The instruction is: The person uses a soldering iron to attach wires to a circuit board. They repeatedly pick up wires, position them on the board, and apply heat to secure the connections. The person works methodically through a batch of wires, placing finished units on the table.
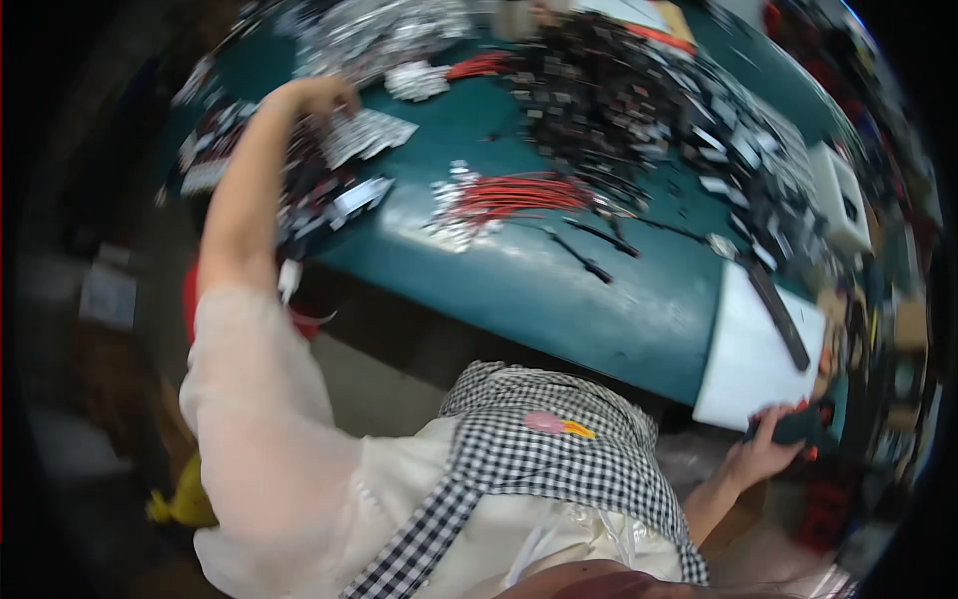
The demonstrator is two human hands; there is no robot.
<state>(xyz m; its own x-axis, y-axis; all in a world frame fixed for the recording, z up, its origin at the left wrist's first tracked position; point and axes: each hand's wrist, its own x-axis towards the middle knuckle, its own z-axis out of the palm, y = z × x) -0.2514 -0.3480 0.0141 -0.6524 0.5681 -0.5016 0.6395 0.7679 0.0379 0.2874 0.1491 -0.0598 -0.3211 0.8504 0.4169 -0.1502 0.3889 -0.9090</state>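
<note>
My left hand [321,97] reaches far over the table's left side, its fingers bent down beside a silvery-white packet or sheet [371,136]. Motion blur hides whether the fingertips grip it. Dark pieces with wires lie heaped below that hand. At the table's right end, my right hand [766,451] is wrapped round a dark hand tool with red-orange parts [798,425]; its exact kind is too blurred to tell. Between the hands lies a bundle of red wires [519,195] with white connectors [461,215] at its left end. Two short black leads [579,255] rest in front of it.
The green tabletop [599,319] bears a large heap of black wired parts [594,90] and silvery bags [384,35] at the back. A white board [743,344] with a dark bar [778,317] lies at the right, near a white box [838,200]. A yellow bag [190,499] is at lower left.
</note>
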